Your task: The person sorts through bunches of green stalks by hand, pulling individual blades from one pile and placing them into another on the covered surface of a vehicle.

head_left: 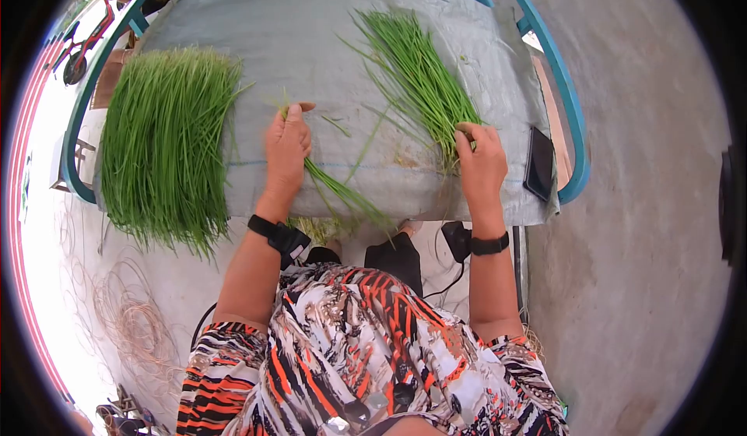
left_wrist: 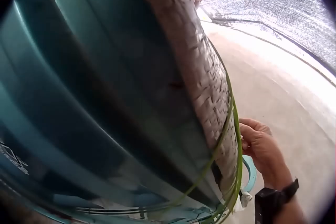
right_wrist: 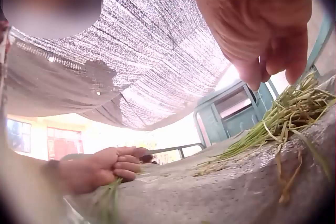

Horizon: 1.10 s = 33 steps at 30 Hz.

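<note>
My left hand [head_left: 288,146] grips a few chives [head_left: 341,190] near their pale ends, with the green blades trailing down to the right past the sheet's front edge. My right hand [head_left: 484,162] is at the root end of a loose heap of chives [head_left: 416,66] on the right. In the right wrist view its fingertips [right_wrist: 254,77] hang down close by the heap's tangled pale ends; I cannot tell whether they pinch a stalk. At the left lies a broad, neatly lined-up pile of chives [head_left: 167,144], blades draped over the front edge.
A grey woven sheet [head_left: 296,31] covers the work surface, framed by blue-green rails [head_left: 572,117]. A dark phone [head_left: 539,163] lies at the right edge. Stray blades [head_left: 336,125] and bits of debris are scattered between the piles. Coiled wire [head_left: 136,311] lies on the floor at left.
</note>
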Each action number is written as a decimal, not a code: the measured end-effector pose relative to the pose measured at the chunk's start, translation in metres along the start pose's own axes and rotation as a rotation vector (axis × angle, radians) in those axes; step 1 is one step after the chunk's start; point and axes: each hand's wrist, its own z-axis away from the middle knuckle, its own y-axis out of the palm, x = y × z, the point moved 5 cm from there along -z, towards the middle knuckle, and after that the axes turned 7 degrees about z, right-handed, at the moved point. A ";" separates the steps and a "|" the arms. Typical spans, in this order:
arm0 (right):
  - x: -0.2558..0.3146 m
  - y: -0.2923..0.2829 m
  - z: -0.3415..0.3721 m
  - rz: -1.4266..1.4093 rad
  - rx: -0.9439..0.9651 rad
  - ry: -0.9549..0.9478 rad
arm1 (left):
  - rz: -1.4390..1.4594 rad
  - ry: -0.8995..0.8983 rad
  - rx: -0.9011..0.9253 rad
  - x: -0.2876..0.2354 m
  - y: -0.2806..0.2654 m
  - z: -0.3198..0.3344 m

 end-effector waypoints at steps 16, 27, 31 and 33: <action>-0.004 0.014 -0.003 0.225 0.139 0.025 | -0.041 -0.018 0.026 -0.005 0.002 0.005; 0.001 -0.040 0.009 -0.196 -0.265 0.008 | -0.012 -0.034 0.017 -0.004 -0.001 0.003; -0.002 -0.044 0.013 -0.455 -0.116 0.111 | -0.043 -0.027 0.034 -0.002 -0.002 0.003; 0.000 -0.054 0.017 -0.527 -0.169 0.148 | -0.083 -0.004 0.023 -0.004 -0.001 0.004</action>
